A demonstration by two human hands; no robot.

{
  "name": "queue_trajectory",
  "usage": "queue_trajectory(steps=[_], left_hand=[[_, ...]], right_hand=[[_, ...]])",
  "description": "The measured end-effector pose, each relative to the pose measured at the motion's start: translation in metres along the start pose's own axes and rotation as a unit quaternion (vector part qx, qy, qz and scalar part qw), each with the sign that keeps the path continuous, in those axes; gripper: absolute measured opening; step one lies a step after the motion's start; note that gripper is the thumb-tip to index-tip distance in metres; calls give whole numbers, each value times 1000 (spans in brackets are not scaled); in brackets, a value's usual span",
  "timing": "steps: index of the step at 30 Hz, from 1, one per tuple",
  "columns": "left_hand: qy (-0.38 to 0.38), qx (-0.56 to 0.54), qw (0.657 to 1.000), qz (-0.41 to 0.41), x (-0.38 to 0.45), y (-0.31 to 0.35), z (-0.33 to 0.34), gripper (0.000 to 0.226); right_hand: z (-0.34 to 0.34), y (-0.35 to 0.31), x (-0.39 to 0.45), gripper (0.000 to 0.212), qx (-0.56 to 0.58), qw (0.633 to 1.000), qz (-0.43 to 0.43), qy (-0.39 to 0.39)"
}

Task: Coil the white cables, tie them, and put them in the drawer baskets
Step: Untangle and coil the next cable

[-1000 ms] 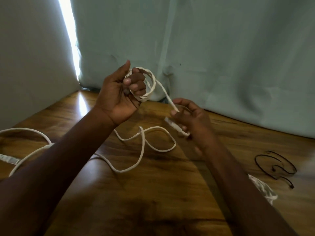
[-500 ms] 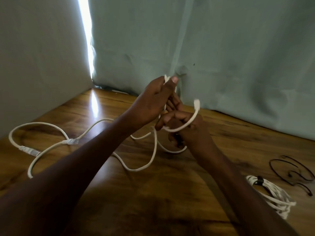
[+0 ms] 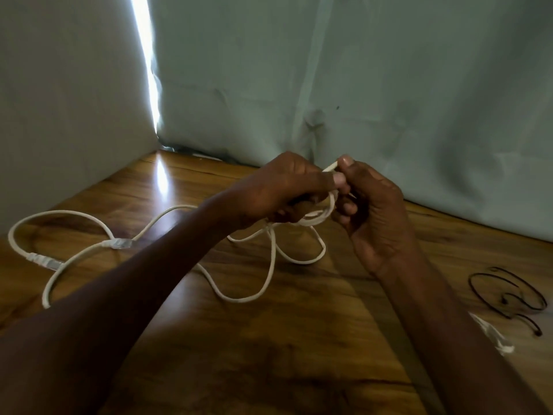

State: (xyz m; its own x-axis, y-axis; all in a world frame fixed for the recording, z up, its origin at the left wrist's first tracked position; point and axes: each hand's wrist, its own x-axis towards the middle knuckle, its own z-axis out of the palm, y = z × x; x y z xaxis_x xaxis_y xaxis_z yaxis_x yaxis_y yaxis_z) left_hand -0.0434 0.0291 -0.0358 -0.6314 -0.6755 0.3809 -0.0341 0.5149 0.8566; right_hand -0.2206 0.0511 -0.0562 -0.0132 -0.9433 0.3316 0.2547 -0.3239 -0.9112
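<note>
A long white cable [image 3: 270, 274] trails in loose loops over the wooden table, with two taped sections at the left. My left hand [image 3: 284, 190] grips a small coil of this cable above the table's middle. My right hand [image 3: 374, 205] meets it, thumb and fingers pinching the cable's end beside the coil. Part of another white cable bundle [image 3: 493, 339] peeks out from behind my right forearm at the lower right. No drawer baskets are in view.
Thin black wire ties [image 3: 508, 295] lie on the wooden table [image 3: 299, 339] at the right. A pale curtain [image 3: 359, 85] hangs along the table's far edge, and a grey wall [image 3: 59, 100] closes the left side.
My hands have come together and dropped lower toward the table. The right hand has brought the cable's end up against the coil in my left hand.
</note>
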Motion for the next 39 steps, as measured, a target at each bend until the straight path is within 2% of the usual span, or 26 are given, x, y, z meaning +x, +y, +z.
queue_trajectory(steps=[4, 6, 8, 10, 12, 18, 21, 23, 25, 28, 32, 33, 35, 39], left_hand=[[-5, -42, 999, -15, 2, 0, -3, 50], [-25, -44, 999, -20, 1, 2, -3, 50], [-24, -56, 998, -24, 2, 1, -1, 50], [10, -86, 996, -29, 3, 0, -3, 51], [41, -125, 991, -34, 4, -1, -9, 54], [38, -157, 986, -44, 8, -14, -10, 63], [-3, -195, 979, -52, 11, -18, -9, 58], [-17, -216, 975, -57, 11, -18, -9, 52], [-23, -223, 973, -54, 12, -18, -10, 50], [-6, -206, 976, -69, 10, -21, -14, 49], [26, -220, 972, -83, 11, -23, -13, 51], [28, -229, 970, -82, 11, -23, -12, 51], [18, -243, 966, -82, 12, -21, -12, 55], [4, -202, 977, -75, 11, -18, -11, 52]], right_hand=[[-2, 9, 3, 30, -81, 992, -75, 60], [-4, 9, 4, 36, -109, 986, -121, 30], [-4, 9, 3, 37, -139, 980, -140, -34], [-1, 9, 1, 38, -158, 974, -142, -78], [3, 11, 0, 37, -164, 973, -135, -88], [7, 20, 5, 25, -196, 971, -133, 19], [8, 25, 5, 18, -202, 962, -158, 90], [10, 29, 5, 18, -202, 960, -165, 106], [11, 31, 5, 18, -172, 970, -140, 95], [12, 31, 7, 23, -96, 992, -58, 59], [15, 32, 7, 30, -3, 1000, 22, 1], [16, 32, 7, 31, 6, 1000, 13, -2], [19, 33, 8, 29, -48, 997, -51, 21], [20, 37, 7, 25, -204, 957, -203, 37]])
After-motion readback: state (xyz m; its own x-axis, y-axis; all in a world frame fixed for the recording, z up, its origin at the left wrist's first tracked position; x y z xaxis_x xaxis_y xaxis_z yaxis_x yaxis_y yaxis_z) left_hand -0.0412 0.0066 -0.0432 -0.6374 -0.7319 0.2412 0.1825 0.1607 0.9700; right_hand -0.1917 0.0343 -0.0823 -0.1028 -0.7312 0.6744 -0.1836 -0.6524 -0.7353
